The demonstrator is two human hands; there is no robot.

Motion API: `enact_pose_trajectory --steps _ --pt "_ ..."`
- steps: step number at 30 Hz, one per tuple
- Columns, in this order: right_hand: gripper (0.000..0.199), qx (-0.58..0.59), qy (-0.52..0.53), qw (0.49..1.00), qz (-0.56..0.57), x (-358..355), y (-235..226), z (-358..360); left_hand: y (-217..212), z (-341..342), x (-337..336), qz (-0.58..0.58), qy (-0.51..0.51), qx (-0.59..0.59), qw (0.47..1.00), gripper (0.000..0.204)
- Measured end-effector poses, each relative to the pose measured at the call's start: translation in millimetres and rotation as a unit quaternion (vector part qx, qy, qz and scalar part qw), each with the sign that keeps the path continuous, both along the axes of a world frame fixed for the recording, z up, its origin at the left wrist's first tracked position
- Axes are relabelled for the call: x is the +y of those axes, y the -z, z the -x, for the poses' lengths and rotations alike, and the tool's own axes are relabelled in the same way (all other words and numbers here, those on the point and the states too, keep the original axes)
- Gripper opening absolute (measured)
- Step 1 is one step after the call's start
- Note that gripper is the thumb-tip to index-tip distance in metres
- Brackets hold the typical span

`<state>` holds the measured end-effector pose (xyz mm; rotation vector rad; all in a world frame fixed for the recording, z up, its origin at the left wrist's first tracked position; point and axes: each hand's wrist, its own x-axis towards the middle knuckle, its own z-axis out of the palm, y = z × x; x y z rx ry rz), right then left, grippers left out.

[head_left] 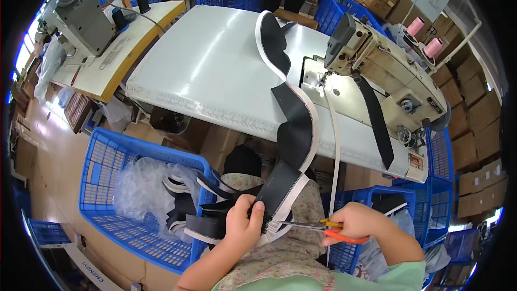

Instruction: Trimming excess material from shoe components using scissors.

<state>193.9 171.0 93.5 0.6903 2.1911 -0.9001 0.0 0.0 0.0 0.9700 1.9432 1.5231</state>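
Note:
My left hand (pixel 243 222) pinches a bundle of black fabric pieces edged with white tape, over my lap. From it a chain of black pieces (pixel 295 139), joined along the white edging, runs up across the white sewing table (pixel 199 59). My right hand (pixel 356 226) grips scissors (pixel 344 235) with orange and yellow handles. Their blades point left and reach the white edging beside my left fingers; whether they are closed on it I cannot tell. A narrow white tape (pixel 335 156) hangs from the sewing machine (pixel 388 70) to the right of the chain.
A blue basket (pixel 145 242) with clear plastic and black pieces stands at my left. Another blue basket (pixel 396 194) is at my right. A black strip (pixel 377 124) hangs over the table's edge. Pink thread cones (pixel 432 47) stand behind the machine. A second machine (pixel 81 11) is far left.

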Motion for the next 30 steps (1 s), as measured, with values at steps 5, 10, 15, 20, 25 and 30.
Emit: enact_pose_trajectory --steps 5,10,15,20,25,30 --pt "0.047 0.181 0.128 0.972 0.072 33.4 -29.9 -0.7 -0.2 3.8 -7.5 0.005 0.001 -0.057 0.998 0.018" --pt "0.043 0.328 0.278 0.89 -0.153 68.5 -7.5 76.4 3.8 -5.9 -28.2 -0.015 -0.002 -0.105 0.994 0.017" --pt "0.038 0.324 0.28 0.868 -0.251 122.5 50.6 165.8 5.0 -7.5 -42.3 -0.018 -0.001 -0.097 0.995 0.029" --pt "0.029 0.379 0.375 0.845 -0.035 120.3 59.2 191.6 7.1 -2.5 -47.5 -0.035 -0.038 -0.126 0.991 0.023" --pt "0.022 0.514 0.373 0.77 -0.057 99.3 38.0 202.6 3.3 -3.8 -62.6 -0.011 -0.005 -0.105 0.994 0.021" --pt "0.015 0.654 0.18 0.718 -0.156 30.6 19.2 180.5 -2.0 -6.5 -60.9 0.028 0.041 -0.098 0.994 0.028"
